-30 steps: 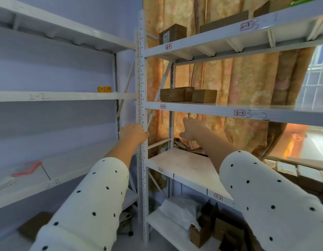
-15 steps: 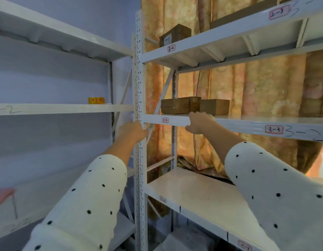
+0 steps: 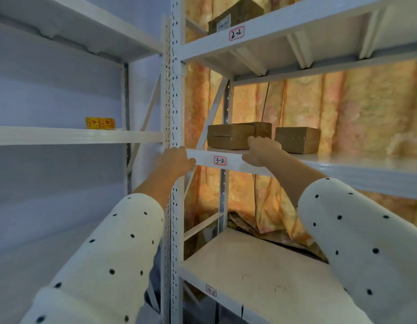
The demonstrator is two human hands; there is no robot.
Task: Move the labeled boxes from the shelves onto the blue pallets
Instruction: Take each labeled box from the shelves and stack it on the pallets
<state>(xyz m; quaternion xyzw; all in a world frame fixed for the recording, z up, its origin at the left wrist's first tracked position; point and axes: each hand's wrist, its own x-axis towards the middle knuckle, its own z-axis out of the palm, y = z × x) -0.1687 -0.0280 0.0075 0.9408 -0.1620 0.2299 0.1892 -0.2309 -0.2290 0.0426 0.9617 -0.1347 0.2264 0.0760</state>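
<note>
Three brown cardboard boxes sit on the white shelf tagged 3-2: a front box, one behind it, and one to the right. Another brown box with a white label stands on the shelf tagged 2-2 above. My left hand grips the left end of the 3-2 shelf's front beam, by the upright. My right hand rests on the shelf edge, fingers touching the front box's lower right corner, thumb on the beam's face. No blue pallet is in view.
A perforated white upright separates two racks. The left rack's middle shelf holds a small yellow and red pack. An orange patterned curtain hangs behind the right rack. Below is a bare shelf.
The view has closed in on the 3-2 shelf. My right hand rose from below the shelf onto its edge and reached the front box. My left hand shifted up from the upright to the beam's end.
</note>
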